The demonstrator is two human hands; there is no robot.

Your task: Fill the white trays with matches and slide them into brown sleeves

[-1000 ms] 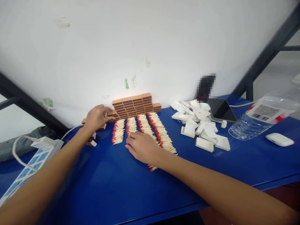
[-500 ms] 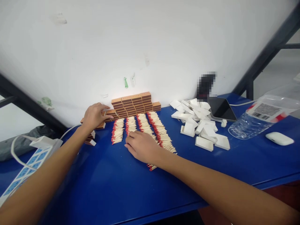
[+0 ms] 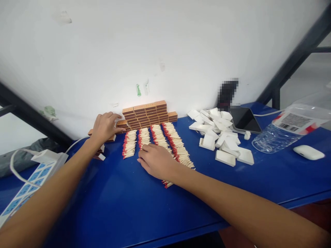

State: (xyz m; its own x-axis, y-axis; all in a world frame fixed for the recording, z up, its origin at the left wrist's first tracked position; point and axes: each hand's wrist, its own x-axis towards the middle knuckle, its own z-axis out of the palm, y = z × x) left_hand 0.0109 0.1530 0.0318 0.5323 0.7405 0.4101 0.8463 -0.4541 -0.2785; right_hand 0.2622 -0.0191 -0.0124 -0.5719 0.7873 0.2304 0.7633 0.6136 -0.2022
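My left hand (image 3: pixel 104 126) reaches to the left end of the stacked matchboxes (image 3: pixel 146 115). Its thumb and fingers close around one brown-sided matchbox (image 3: pixel 122 124) there. Rows of red-tipped matches (image 3: pixel 130 144) lie side by side in front of the stack. Over the lower part of the middle rows rests my right hand (image 3: pixel 158 161), with its fingers curled down onto matches (image 3: pixel 144 137). The palm hides what lies under it. More matchboxes (image 3: pixel 100 153), with pale ends showing, sit below my left wrist, partly covered by the forearm.
White matchbox trays (image 3: pixel 224 158) lie heaped on the right of the blue table (image 3: pixel 124 206). Behind them is a dark-screened phone (image 3: pixel 245 119). A clear plastic bottle (image 3: pixel 271 137) and a white earbud case (image 3: pixel 308 152) lie farther right. A power strip (image 3: pixel 33 182) is at the left.
Both hands stay almost in place. My left fingers have shifted very slightly at the matchbox, and the view has moved a little.
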